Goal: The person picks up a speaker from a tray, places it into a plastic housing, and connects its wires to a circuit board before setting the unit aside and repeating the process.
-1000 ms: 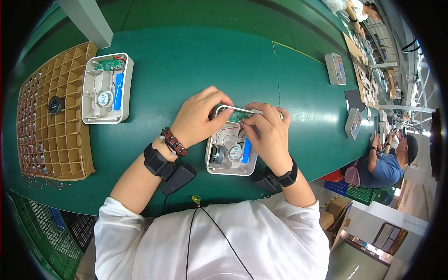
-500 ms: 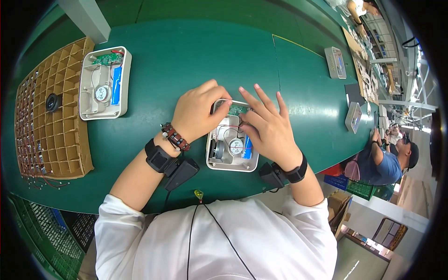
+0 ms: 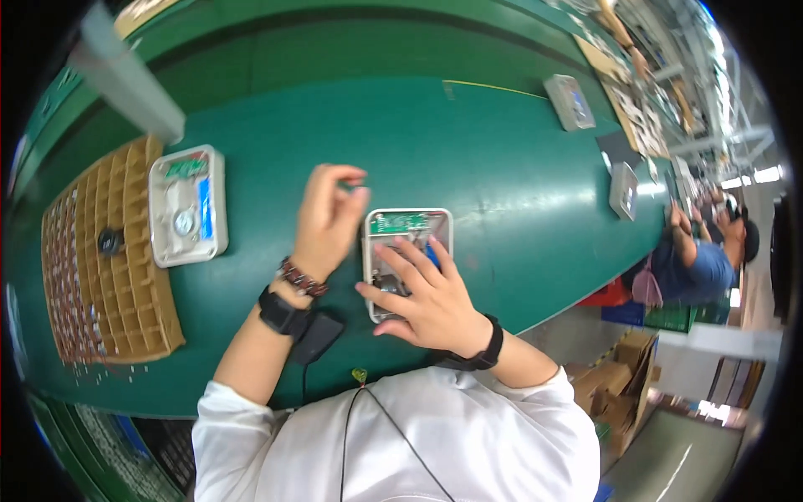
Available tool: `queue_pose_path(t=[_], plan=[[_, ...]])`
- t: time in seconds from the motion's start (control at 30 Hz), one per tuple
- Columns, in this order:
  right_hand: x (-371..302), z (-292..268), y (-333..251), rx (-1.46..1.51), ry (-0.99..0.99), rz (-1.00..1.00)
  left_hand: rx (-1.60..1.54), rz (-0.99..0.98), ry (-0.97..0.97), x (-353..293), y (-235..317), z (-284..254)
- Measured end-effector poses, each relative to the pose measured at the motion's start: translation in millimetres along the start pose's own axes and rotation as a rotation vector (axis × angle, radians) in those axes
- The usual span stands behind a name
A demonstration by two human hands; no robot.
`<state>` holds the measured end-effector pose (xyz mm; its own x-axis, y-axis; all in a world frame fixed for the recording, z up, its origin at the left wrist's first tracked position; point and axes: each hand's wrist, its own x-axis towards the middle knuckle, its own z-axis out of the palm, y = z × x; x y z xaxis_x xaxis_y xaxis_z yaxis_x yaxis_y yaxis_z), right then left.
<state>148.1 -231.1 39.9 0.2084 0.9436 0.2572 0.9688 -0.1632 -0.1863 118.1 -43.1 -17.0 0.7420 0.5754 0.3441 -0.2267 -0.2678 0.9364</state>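
Note:
A white plastic housing lies on the green table in front of me. Inside its far end is a green circuit board, and part of a blue cylindrical battery shows between my fingers. My right hand is spread over the near half of the housing, fingers stretched apart, hiding most of the parts beneath. My left hand is raised just left of the housing, apart from it. Its fingers are curled, thumb and forefinger close together; whether a small thing is between them cannot be made out.
On the left stands a divided cardboard box with a black round speaker on it. Beside it lies another open white housing. Further housings lie far right, where a person in blue sits. A grey post rises back left.
My left hand has come off the housing's far edge and moved left. My right hand has moved nearer me and spread over the housing's interior. The whole view has shifted slightly.

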Motion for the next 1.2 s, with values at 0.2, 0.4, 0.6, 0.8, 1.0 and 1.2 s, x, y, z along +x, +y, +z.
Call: queue_pose_path(t=[0.2,0.4,0.6,0.8,1.0,1.2], plan=[[-29.4,-14.7,62.7,-0.211,0.022,0.320,0.000,-0.228,-0.028,-4.8,-11.6,-6.6],[-38.1,-43.9,138.6,-0.915,0.021,0.525,0.226,-0.120,0.009,-4.3,-5.3,-2.2],[95.8,-23.8,38.0,-0.338,0.203,-0.093,0.319,-0.090,-0.094,2.8,-1.3,1.4],[221.0,17.0,-39.6,0.111,-0.060,-0.378,0.260,0.173,-0.347,-24.6,-22.5,-6.3],[267.4,87.8,-12.2,0.297,-0.237,-0.252,0.632,0.096,-0.803,-42.9,59.5,-47.1],[205.6,61.6,11.1,0.498,-0.231,-0.184,0.820,0.190,-0.146,-43.2,88.3,-139.6]])
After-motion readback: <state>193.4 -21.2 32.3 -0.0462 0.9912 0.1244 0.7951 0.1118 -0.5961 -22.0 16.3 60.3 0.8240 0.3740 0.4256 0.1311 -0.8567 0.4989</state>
